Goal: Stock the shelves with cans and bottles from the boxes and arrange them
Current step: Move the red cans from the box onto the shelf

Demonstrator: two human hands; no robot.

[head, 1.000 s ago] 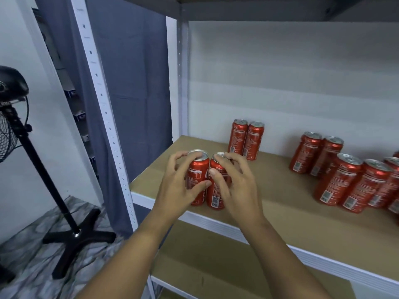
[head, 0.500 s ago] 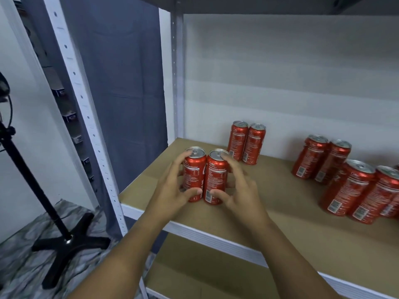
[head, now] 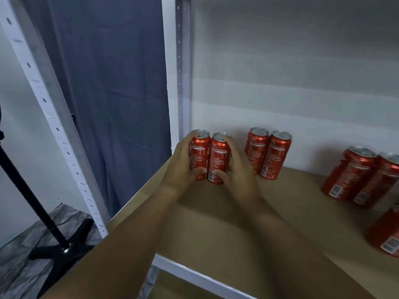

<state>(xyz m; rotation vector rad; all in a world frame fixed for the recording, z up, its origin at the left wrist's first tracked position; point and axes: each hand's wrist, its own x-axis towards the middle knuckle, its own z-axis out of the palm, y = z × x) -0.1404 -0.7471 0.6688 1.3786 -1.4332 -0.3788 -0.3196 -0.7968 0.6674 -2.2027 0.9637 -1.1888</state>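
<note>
Cans (head: 209, 157) stand paired at the shelf's (head: 216, 223) back-left corner. Left hand (head: 180, 167) and right hand (head: 239, 169) each grip one, fingers (head: 226, 140) curled round.

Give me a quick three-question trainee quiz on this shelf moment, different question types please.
1. True or false: the left hand and right hand each grip one upright red soda can.
2. Where do the held left can and held right can stand: A) front edge of the shelf board, B) back left corner, C) floor?
3. Fill in: the free pair of cans stands to the ____ of the held pair.

Key: 1 true; 2 B; 3 right.
</note>
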